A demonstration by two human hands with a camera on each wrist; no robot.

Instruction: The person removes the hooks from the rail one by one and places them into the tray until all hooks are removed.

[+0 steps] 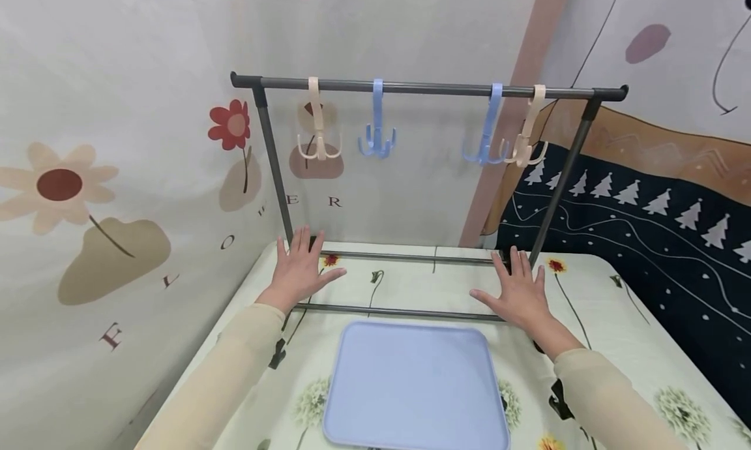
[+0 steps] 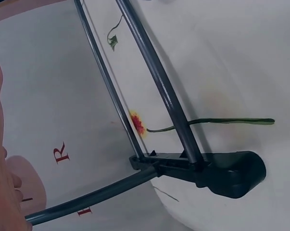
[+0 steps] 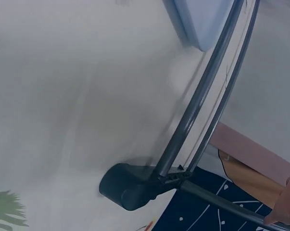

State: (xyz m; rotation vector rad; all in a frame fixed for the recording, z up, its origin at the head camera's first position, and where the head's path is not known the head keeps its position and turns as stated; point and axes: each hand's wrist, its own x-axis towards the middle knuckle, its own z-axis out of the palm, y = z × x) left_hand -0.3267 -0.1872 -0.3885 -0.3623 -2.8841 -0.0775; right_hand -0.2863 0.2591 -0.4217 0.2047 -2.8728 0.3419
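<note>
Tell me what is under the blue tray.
The blue tray lies on the flower-printed cloth; pale flower prints show at its left and right edges. Anything fully beneath is covered, so I can't tell.

Head view: bright, even, diffuse light, with faint shading across the pale wall fabric (image 1: 399,19). Wrist views: dimmer, greyer, softer in detail; thin highlights follow the dark bars (image 2: 169,96), soft shadows fall beside them on the bench (image 3: 53,101), and lens distortion bows their lines.
</note>
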